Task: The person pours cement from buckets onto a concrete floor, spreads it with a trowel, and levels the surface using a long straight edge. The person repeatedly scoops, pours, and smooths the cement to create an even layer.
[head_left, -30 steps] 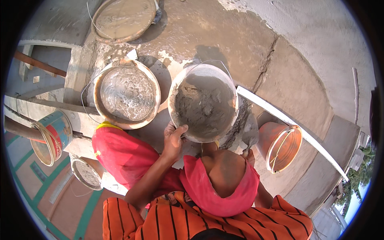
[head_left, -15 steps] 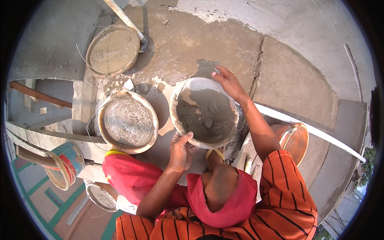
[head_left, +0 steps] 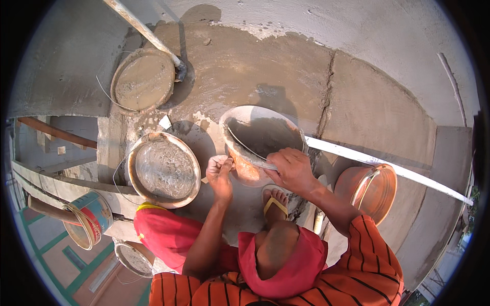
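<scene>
A bucket of wet grey mortar stands before me, tilted away so that its stained near side shows. Its thin wire handle runs across the mouth to the near rim. There my right hand is closed on the handle, against the rim. Just beside the bucket's left side, my left hand is held with fingers curled together; whatever is in them is hidden. A second bucket, holding wet grey mix, stands to the left of my left hand.
Farther back left, another mix-filled bucket has a long pole leaning at it. An orange bucket sits right, near a long white strip. A trowel handle lies by my foot. At left are a ledge and a colourful pail.
My right hand has brought the wire handle from the far rim to the near rim. The bucket now tips away from me. My left hand has let go of the rim and moved slightly left.
</scene>
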`<state>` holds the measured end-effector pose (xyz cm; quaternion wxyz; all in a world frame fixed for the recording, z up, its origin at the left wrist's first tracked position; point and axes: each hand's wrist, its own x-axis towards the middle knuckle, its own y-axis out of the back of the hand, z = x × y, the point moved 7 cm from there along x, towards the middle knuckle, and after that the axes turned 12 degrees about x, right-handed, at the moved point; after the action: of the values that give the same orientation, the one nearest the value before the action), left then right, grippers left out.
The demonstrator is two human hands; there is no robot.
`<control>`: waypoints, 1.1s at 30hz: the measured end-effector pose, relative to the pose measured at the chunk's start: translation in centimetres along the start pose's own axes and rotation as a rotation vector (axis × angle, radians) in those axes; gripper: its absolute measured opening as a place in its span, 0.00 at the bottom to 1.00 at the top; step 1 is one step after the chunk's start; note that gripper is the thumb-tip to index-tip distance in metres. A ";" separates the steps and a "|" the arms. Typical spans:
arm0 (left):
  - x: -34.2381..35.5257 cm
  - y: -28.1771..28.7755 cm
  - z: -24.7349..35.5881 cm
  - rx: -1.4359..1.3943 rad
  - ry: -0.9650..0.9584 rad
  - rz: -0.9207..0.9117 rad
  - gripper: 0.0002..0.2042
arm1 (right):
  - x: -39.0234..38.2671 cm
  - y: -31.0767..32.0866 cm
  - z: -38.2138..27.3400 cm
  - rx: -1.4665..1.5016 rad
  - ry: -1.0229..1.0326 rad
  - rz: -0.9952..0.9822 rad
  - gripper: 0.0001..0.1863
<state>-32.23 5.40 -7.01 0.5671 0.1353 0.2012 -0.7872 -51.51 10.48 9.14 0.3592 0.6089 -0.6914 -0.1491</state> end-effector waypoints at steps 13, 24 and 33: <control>6.7 -7.2 -0.8 -0.971 0.290 -0.308 0.23 | 6.8 9.4 -2.1 0.445 0.038 0.598 0.11; 17.5 -16.0 29.0 0.256 -0.715 -0.221 0.40 | 11.1 2.0 27.3 0.980 -0.582 1.148 0.19; 29.5 -17.3 13.8 0.496 -0.189 -0.274 0.45 | 1.9 -6.5 39.0 0.766 -1.027 1.080 0.12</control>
<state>-57.86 -21.06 -5.00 0.4215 0.1675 -0.0344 -0.8906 -73.21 -1.67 -21.62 -0.2103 0.1302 -0.9685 0.0298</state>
